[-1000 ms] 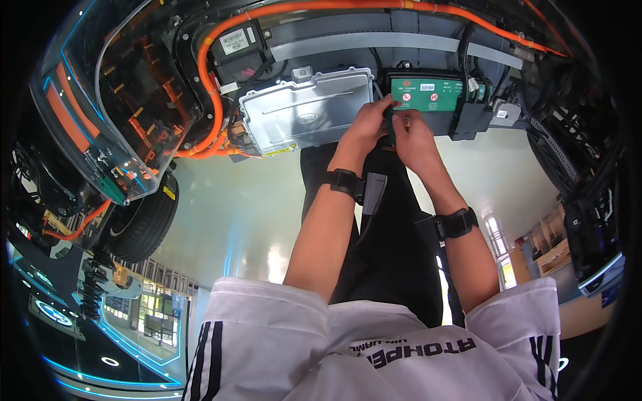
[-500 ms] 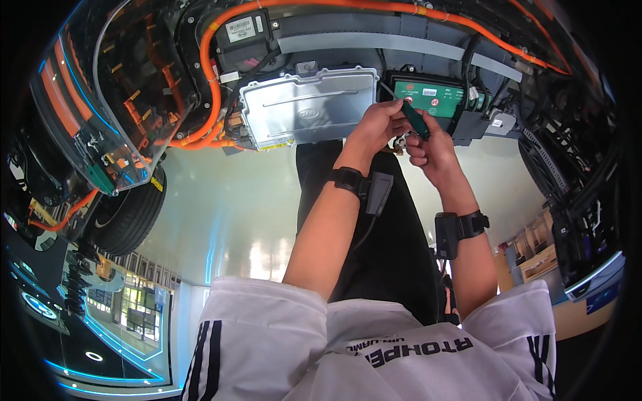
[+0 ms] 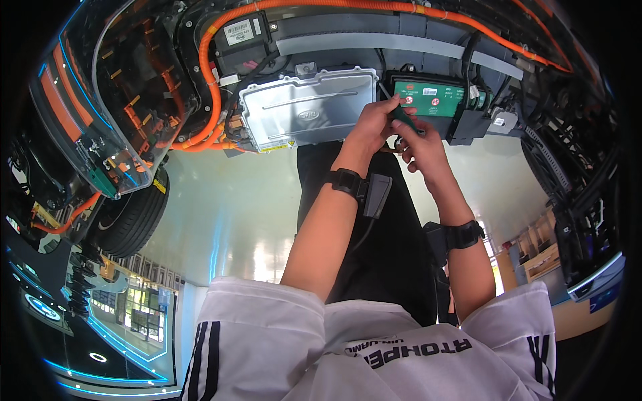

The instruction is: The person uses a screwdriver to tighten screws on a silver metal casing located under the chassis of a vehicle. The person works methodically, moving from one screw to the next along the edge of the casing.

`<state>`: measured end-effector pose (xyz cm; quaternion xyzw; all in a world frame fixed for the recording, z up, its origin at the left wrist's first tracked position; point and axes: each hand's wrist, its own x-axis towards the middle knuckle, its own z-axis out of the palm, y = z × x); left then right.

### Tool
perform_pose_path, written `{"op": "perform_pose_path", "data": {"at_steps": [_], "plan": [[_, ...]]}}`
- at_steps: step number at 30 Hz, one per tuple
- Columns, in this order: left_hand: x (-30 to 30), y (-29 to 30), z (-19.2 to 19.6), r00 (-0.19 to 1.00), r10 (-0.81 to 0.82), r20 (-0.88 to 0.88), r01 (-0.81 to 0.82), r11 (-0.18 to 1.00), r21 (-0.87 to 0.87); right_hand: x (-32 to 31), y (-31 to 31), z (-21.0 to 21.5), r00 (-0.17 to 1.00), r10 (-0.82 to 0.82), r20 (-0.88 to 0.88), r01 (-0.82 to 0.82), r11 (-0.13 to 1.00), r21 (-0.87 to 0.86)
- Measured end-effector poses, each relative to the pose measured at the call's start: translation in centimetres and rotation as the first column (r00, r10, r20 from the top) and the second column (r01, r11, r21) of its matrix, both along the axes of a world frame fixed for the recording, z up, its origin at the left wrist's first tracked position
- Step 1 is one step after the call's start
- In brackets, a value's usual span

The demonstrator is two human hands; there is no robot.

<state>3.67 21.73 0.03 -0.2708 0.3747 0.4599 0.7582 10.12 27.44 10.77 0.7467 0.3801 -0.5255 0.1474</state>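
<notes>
A dark green-handled screwdriver (image 3: 406, 122) sits between my two hands, its thin shaft slanting up and left toward the right end of a silver metal cover (image 3: 314, 110). My left hand (image 3: 373, 125) pinches around the upper end of the handle. My right hand (image 3: 426, 148) grips the handle's lower end, thumb along it and the lower fingers curled loosely. The shaft's tip is too small to make out against the dark gap beside the cover. Just behind the hands is a green-labelled box (image 3: 431, 99).
A thick orange cable (image 3: 212, 80) loops down the left and across the top. A grey rail (image 3: 401, 45) spans above both boxes. At the left hang a clear panel and a tyre (image 3: 130, 217); dark vehicle parts (image 3: 562, 154) line the right. Pale floor (image 3: 227, 200) shows below.
The handle has tilted and sunk deeper into my fingers. My right hand has shifted slightly and turned, its wrist strap rotating, while my left hand has stayed almost in place.
</notes>
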Motion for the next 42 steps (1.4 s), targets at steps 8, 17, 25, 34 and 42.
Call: {"op": "perform_pose_path", "data": {"at_steps": [8,17,25,34,42], "plan": [[0.2,0.0,-0.1,0.987,0.133,0.095,-0.133,0.991,-0.002,1.2,1.5,0.0,0.939,-0.339,-0.059,0.311,0.91,-0.274],[0.1,0.9,0.6,0.997,0.076,0.029,-0.075,0.996,-0.055,2.2,1.3,-0.1,0.93,-0.348,-0.115,0.306,0.91,-0.279],[1.2,1.4,-0.1,0.94,-0.254,-0.229,0.226,0.964,-0.14,3.9,-0.1,-2.0,0.942,0.336,0.026,-0.331,0.911,0.245],[0.9,0.7,0.0,0.968,-0.192,-0.159,0.188,0.981,-0.038,4.0,-0.2,-2.9,0.75,0.654,0.102,-0.659,0.724,0.203],[1.5,-0.1,-0.7,0.996,0.093,-0.015,-0.094,0.995,-0.039,2.5,0.8,-1.7,0.933,0.32,-0.165,-0.319,0.947,0.029]]}}
